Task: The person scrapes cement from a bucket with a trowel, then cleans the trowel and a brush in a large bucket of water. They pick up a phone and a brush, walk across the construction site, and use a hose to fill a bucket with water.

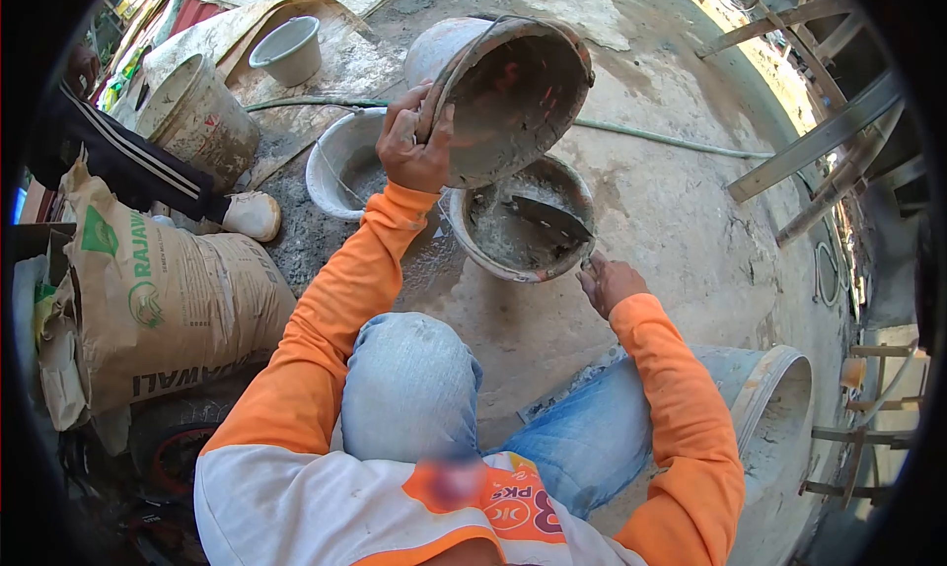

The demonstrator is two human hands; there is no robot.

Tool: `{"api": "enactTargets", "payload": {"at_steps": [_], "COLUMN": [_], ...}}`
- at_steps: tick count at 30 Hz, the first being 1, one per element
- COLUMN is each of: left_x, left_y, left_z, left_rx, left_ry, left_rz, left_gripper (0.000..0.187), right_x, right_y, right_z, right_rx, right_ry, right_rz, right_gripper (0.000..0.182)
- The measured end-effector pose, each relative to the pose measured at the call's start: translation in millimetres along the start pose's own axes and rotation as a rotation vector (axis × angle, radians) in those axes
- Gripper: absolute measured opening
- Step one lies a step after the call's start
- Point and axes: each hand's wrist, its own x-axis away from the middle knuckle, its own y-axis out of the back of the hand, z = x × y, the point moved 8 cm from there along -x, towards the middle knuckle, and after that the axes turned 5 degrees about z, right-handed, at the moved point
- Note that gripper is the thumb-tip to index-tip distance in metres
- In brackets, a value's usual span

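My left hand (414, 144) is closed on the rim of a mortar-stained bucket (431, 51), which is tipped on its side with its mouth toward me. Below that mouth stands a second bucket (468, 248), upright, with wet grey cement mix inside. In my right hand (614, 282), at this lower bucket's near right edge, is a trowel (550, 215); its dark blade reaches over the rim into the mix, and its handle is mostly hidden by my fingers. Just left of the two buckets sits a white basin (324, 179), partly covered by my left arm.
A paper cement sack (187, 285) stands at left, near another person's leg (148, 162) and shoe (253, 216). Behind are a dirty bucket (212, 122) and a small grey pail (288, 55). A green hose (681, 144) crosses the concrete. Metal frames (814, 137) line the right; a large bucket (779, 398) lies on its side.
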Motion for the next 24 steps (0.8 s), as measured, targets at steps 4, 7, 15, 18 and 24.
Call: {"api": "enactTargets", "payload": {"at_steps": [4, 7, 15, 18, 24], "left_x": [1.0, -5.4, -15.1, -16.8, -12.8], "left_y": [13.6, 24.8, 32.0, 27.7, 9.6], "left_z": [9.2, 8.0, 9.2, 7.0, -11.7], "left_rx": [0.036, 0.035, 0.054, 0.096, 0.121], "left_ry": [0.087, 0.062, 0.157, 0.137, 0.166], "left_rz": [-0.054, -0.078, -0.061, -0.069, -0.006], "left_gripper": [0.026, 0.026, 0.025, 0.025, 0.016], "right_x": [9.1, 9.6, 62.5, 75.4, 19.8], "right_y": [6.2, 5.1, 73.0, 112.2, 159.3], "right_z": [-3.1, -6.1, -14.0, 14.1, 99.0], "right_rx": [-0.110, -0.058, -0.437, -0.508, -0.094], "right_ry": [-0.001, -0.004, 0.086, 0.153, 0.130], "right_rz": [-0.116, -0.068, -0.342, -0.301, -0.477], "right_gripper": [0.038, 0.040, 0.035, 0.034, 0.037]}}
